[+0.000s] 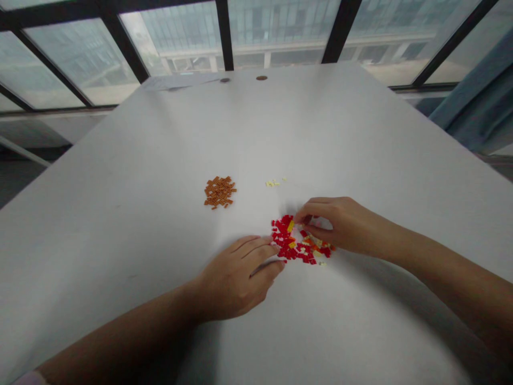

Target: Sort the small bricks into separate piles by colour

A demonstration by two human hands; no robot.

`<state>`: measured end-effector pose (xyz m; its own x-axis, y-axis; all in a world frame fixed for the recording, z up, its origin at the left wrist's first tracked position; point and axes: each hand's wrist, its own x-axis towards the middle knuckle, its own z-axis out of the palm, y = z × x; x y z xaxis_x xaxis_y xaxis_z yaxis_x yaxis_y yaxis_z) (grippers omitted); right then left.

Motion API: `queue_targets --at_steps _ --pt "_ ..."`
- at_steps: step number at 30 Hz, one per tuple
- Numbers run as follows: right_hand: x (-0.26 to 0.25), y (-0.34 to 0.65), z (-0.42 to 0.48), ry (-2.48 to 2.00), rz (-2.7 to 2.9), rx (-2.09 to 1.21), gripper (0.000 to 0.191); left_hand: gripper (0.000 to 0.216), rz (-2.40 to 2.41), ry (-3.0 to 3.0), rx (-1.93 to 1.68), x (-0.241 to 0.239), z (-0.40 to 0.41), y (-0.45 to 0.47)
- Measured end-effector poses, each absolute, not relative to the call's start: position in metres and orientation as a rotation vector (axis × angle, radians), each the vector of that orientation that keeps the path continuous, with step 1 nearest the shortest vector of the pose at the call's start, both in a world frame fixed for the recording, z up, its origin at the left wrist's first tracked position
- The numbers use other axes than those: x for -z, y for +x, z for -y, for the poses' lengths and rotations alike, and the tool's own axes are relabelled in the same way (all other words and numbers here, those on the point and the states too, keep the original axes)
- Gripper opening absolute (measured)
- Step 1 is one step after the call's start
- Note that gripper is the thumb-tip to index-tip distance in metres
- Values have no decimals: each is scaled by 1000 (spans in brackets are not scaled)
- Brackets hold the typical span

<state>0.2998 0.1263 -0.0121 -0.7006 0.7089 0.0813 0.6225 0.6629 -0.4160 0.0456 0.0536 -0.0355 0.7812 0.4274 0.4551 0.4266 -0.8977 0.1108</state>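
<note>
Loose pile of small red plastic bricks (285, 240), mixed toward its right side with yellow, orange and cream pieces, lying on the desk (120, 214) between the person's two hands. Work in hand: both hands are at this pile, and neither is at the other groups of pieces. Right hand (340, 224): at the pile's upper right edge, fingers (315, 206) curled downward, with the fingertips and thumb drawn close together over the bricks; whether a piece is pinched between them cannot be told from this view. Left hand (236, 280): at the pile's lower left edge, palm down, fingers (260, 254) extended and slightly apart, their tips at the red bricks, with nothing visibly held. Also on the desk: one compact heap of orange-brown bricks (219, 191), up and to the left of the red pile, and a small scatter of pale yellow pieces (272, 183), to the right of that heap and above the red pile. Far edge of desk: a sheet of paper (180, 81) and two small brown round spots (242, 78). Beyond: a black-framed window (180, 37) overlooking a building, with a blue curtain (465, 101) at right. Brands, labels, writing: none legible on bricks or paper.
</note>
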Motion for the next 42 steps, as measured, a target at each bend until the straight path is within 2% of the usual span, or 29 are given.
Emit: queue_targets --at_steps 7,13,19,30,36,42 --pt "6 296 -132 -1056 2518 -486 15 24 -712 2966 -752 36 -53 45" --pt "19 277 -172 -1138 2285 -409 12 26 -706 2950 -748 35 -52 45" --pt "35 264 -201 -1241 2217 -426 20 25 -716 2959 -731 35 -52 44" --pt "14 312 -137 -1058 2400 -305 15 19 -706 2922 -860 32 -50 48" --pt "31 333 -104 -997 2390 -154 17 13 -834 2729 -910 36 -49 50" --pt "43 338 -100 -973 2361 -119 16 9 -1072 2599 -944 21 -59 71"
